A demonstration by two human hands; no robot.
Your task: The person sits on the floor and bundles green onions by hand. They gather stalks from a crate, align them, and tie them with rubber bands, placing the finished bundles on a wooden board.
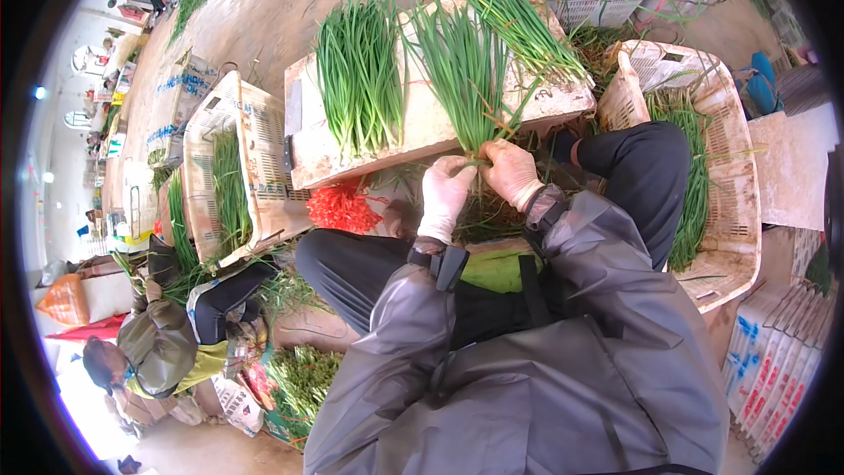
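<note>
Both my hands wear thin pale gloves and meet at the stem end of a bunch of green chives. My left hand pinches at the left side of the stem ends with thumb and forefinger. My right hand grips the same ends from the right. The leaves fan out away from me over a dirty white board. To the left on the board lies another chive bunch, and a third bunch rests at the far right. What the fingertips pinch is partly hidden.
Red ties lie below the board's left front corner, near a knife handle. Plastic crates with chives stand to the left and right. At lower left sits another person. Stacked crates stand at lower right.
</note>
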